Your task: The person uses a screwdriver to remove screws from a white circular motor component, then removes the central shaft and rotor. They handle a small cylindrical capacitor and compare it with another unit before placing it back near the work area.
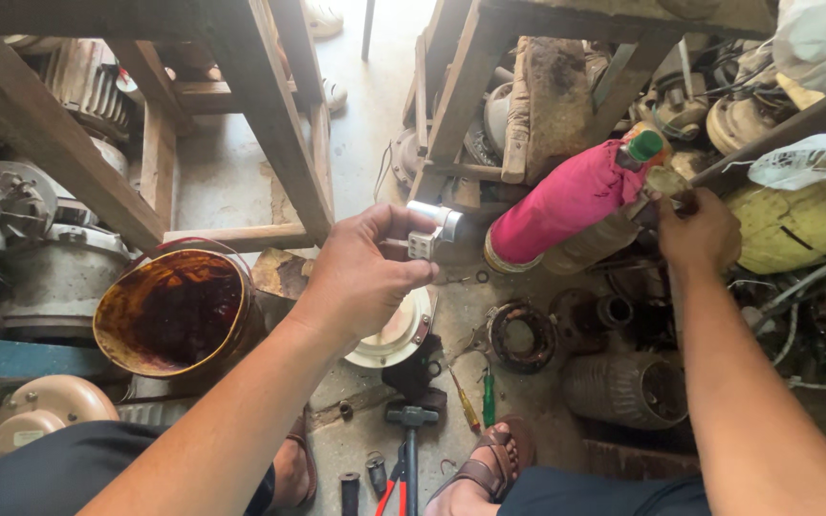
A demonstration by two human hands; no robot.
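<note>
Between the left hand's (360,272) closed fingertips (411,222), a small silver part (432,227) is sitting steady, while the right hand (698,232) is pinching the pink-wrapped bottle's (566,201) neck firmly.

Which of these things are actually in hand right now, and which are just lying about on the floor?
In hand:
left hand holds a small grey capacitor
right hand holds a small brownish piece beside the pink-wrapped bottle

Lying about:
rusty oil-stained bucket
hammer
green-handled screwdriver
red-handled pliers
</note>
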